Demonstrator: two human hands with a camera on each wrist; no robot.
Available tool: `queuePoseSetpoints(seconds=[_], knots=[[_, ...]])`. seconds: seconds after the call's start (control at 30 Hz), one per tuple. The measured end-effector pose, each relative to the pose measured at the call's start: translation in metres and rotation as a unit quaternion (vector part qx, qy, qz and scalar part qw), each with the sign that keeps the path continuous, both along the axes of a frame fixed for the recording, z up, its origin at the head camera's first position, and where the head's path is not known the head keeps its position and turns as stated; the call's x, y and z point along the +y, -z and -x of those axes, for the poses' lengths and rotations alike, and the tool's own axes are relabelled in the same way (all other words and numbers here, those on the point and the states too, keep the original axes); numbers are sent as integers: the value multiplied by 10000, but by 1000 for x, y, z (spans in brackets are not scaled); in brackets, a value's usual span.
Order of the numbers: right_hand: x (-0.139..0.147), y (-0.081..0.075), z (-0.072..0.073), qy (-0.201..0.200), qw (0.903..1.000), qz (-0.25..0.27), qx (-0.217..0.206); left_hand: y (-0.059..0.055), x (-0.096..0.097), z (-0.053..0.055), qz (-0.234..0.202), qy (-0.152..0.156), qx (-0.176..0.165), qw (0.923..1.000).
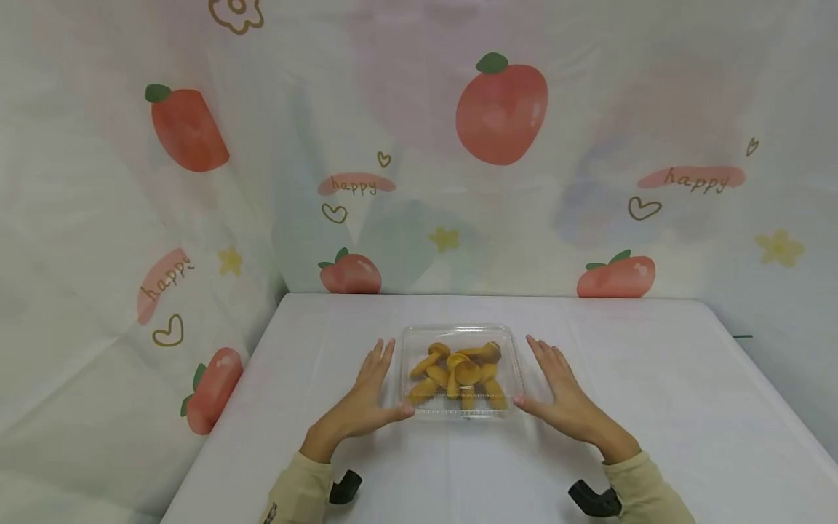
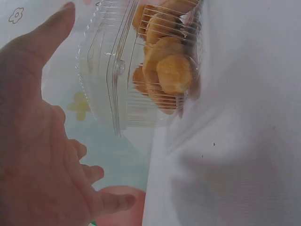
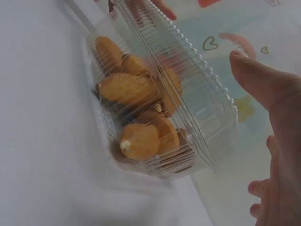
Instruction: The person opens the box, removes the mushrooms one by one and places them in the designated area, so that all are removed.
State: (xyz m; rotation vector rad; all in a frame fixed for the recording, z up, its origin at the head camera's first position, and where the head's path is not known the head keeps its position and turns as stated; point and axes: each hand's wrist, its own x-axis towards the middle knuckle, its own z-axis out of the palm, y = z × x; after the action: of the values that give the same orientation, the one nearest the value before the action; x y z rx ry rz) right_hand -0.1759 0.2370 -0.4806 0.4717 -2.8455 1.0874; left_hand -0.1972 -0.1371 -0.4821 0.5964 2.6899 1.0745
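Note:
A clear plastic clamshell box (image 1: pixel 406 364) with its lid down stands on the white table. Inside lie several yellow-brown mushrooms (image 1: pixel 468 372), seen through the ribbed walls in both wrist views. My left hand (image 1: pixel 365 400) is held at the box's left side, fingers extended and thumb near the front left corner. On the opposite side my right hand (image 1: pixel 568 402) mirrors it, fingers spread and thumb tip by the front right corner. Neither hand grips anything. In the left wrist view, a gap shows between the left hand (image 2: pixel 42 141) and the box wall (image 2: pixel 141 113).
The white cloth-covered table (image 1: pixel 655 364) meets a printed backdrop (image 1: pixel 419 109) with fruit and "happy" lettering behind and at the left. Black curved pieces (image 1: pixel 345 487) sit at both wrists, beside the beige sleeves (image 1: pixel 297 487).

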Motion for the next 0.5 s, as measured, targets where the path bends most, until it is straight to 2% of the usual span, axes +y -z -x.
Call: queuePoseSetpoints(seconds=[0.23, 0.5], knots=[[-3, -1, -2, -401, 9983, 268, -341, 3, 4, -1, -363, 306, -266, 9985], [1, 8, 1, -855, 9916, 691, -684, 8, 4, 1, -412, 412, -476, 9972]])
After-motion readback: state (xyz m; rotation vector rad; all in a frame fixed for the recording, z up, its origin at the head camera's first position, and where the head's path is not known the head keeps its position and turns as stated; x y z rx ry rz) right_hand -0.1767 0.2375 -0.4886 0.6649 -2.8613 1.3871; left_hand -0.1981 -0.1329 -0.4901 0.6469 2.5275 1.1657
